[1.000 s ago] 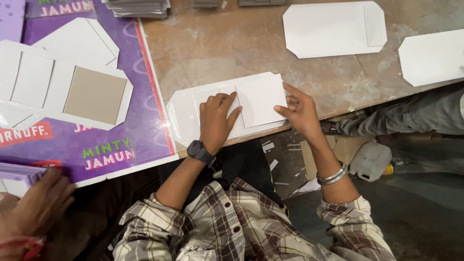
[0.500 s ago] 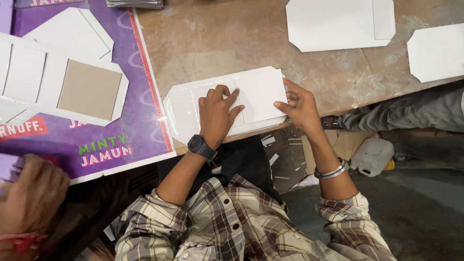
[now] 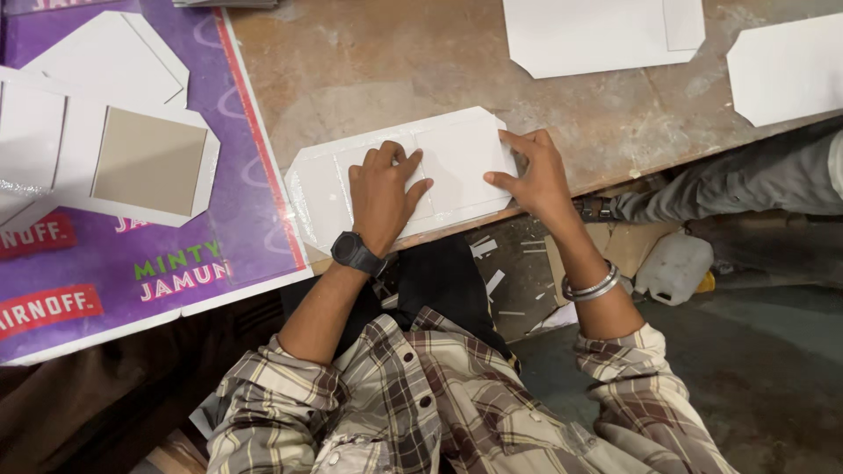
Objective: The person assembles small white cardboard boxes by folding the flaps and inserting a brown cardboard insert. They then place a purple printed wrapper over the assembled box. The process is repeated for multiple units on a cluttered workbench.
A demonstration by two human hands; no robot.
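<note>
A flat white die-cut card sheet (image 3: 457, 154) with clipped corners and fold lines lies at the near edge of a worn brown table (image 3: 369, 79). My left hand (image 3: 382, 193), with a black watch on the wrist, presses flat on the middle of the sheet, fingers spread. My right hand (image 3: 531, 175), with a metal bangle on the wrist, pinches the sheet's right end between thumb and fingers.
A purple printed board (image 3: 176, 272) covers the table's left part, with white card pieces (image 3: 114, 61) and one with a brown square panel (image 3: 149, 162) on it. More white sheets (image 3: 597, 35) (image 3: 786, 70) lie at the far right. A white plastic jug (image 3: 672, 268) stands on the floor.
Another person's hand at the lower left has left the view. My left hand has stayed on the sheet, and my right hand has shifted along its right end.
</note>
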